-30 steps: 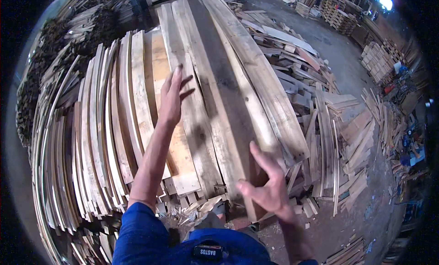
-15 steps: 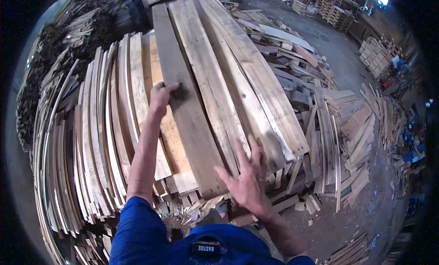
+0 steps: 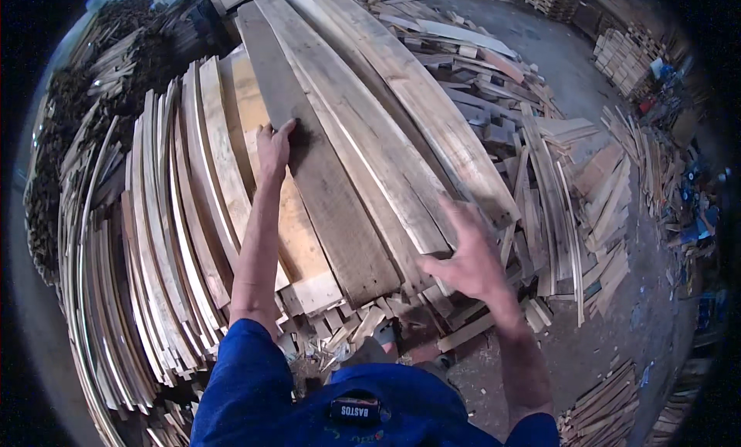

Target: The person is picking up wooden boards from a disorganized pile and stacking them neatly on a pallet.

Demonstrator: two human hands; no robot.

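A long grey-brown plank (image 3: 332, 192) lies lengthwise on a stack of boards in front of me. My left hand (image 3: 274, 148) is at its left edge, fingers curled by the side and thumb at the top face. To its right lies a paler, weathered plank (image 3: 370, 138). Over the near end of that plank is my right hand (image 3: 469, 254), fingers and thumb spread wide; whether it touches the wood I cannot tell. Another light plank (image 3: 432, 100) runs along the right side. Left of the grey plank a yellowish board (image 3: 305, 242) shows.
Several narrow boards (image 3: 166, 239) stand in rows on the left. Scrap wood (image 3: 494, 84) is heaped at the right, with long thin strips (image 3: 567, 239) nearer me. Offcuts (image 3: 347, 335) litter the ground by my feet. Stacked wood (image 3: 625, 61) stands at the far right.
My right hand has moved right and farther from me, to the paler plank's end. The dark gap beside the grey plank has closed. My left hand stays at the grey plank's edge.
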